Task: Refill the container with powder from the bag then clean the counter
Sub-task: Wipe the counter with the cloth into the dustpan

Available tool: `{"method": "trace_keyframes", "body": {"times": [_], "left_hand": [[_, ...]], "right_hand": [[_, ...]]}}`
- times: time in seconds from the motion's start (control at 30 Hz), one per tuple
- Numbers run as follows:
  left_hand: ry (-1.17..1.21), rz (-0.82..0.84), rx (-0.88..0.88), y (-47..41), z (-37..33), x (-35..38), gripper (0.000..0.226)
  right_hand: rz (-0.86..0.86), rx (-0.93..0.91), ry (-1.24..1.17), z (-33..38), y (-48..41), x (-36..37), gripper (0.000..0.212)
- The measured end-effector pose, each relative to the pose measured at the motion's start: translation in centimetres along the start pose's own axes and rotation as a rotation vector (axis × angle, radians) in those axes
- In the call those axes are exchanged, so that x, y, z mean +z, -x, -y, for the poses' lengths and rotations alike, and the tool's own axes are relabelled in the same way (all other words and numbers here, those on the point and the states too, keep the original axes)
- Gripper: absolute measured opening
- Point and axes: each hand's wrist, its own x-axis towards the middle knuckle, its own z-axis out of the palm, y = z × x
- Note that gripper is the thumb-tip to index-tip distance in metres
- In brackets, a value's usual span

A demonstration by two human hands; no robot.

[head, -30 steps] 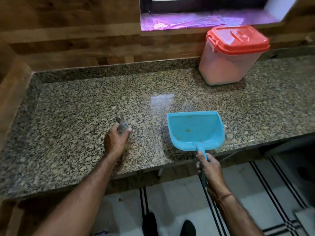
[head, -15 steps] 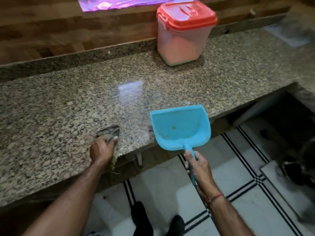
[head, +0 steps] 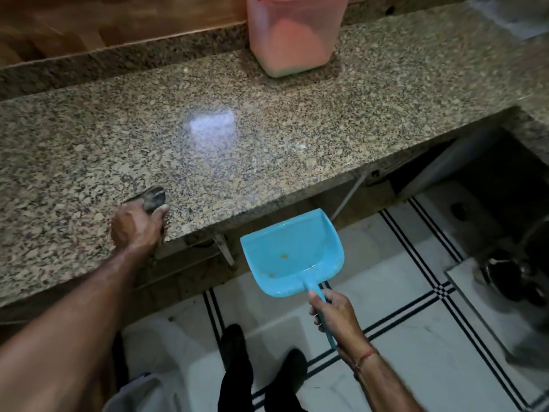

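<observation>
Left hand (head: 135, 227) clenched on a cloth (head: 153, 197) at the counter (head: 267, 138) edge — right hand (head: 335, 318) gripping the dustpan (head: 292, 254) handle, pan below the edge.

container (head: 292, 40) at the counter's (head: 267, 138) back; dustpan (head: 292, 254) below its front edge, perhaps a cloth (head: 153, 197) left.

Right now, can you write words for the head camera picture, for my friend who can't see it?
A person's right hand holds a bright blue plastic dustpan just below the edge of a speckled granite counter, while the left hand presses a dark grey cloth near that edge. A pink-tinted plastic container of powder stands at the back.
</observation>
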Motion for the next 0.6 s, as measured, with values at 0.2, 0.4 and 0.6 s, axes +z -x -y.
{"method": "trace_keyframes", "body": {"times": [0.2, 0.4, 0.6], "left_hand": [[-0.123, -0.051, 0.098, -0.3, 0.2, 0.9, 0.038], [-0.033, -0.125, -0.156, -3.0, 2.4, -1.1, 0.029], [0.209, 0.024, 0.165, 0.6, -7.1, 3.9, 0.028]], "right_hand": [[0.121, 0.050, 0.040, -1.2, -3.1, 2.9, 0.026], [0.172, 0.084, 0.047, -2.3, -5.3, 4.3, 0.034], [0.169, 0.139, 0.090, -1.9, -5.7, 5.3, 0.038]]}}
